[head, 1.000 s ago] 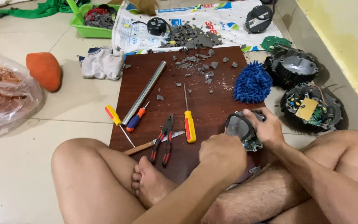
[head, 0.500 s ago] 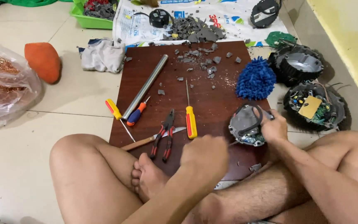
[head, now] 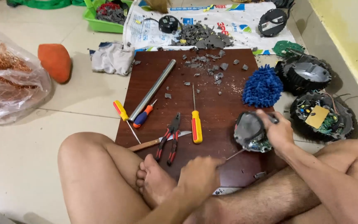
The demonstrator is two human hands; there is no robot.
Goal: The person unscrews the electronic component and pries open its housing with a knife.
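Observation:
My right hand point(head: 277, 132) grips a round grey motor housing point(head: 248, 132) and holds it tilted on its edge over the right side of the dark wooden board point(head: 212, 103); green circuitry shows at its lower rim. My left hand point(head: 199, 179) is closed near the board's front edge, beside my foot. A thin metal shaft point(head: 233, 154) sticks out of its fist and points up at the housing. I take the shaft for a slim screwdriver; its handle is hidden in the fist.
On the board lie a steel tube point(head: 153, 88), three screwdrivers, among them a yellow one point(head: 196, 124), red pliers point(head: 168, 137), a knife and grey debris point(head: 206, 68). A blue mop pad point(head: 262, 86) and two round black units point(head: 311, 95) sit right; a bag of copper wire point(head: 5, 79) left.
My left hand has pulled back from the housing toward my body, drawing the thin shaft with it. My right hand has tipped the housing more upright.

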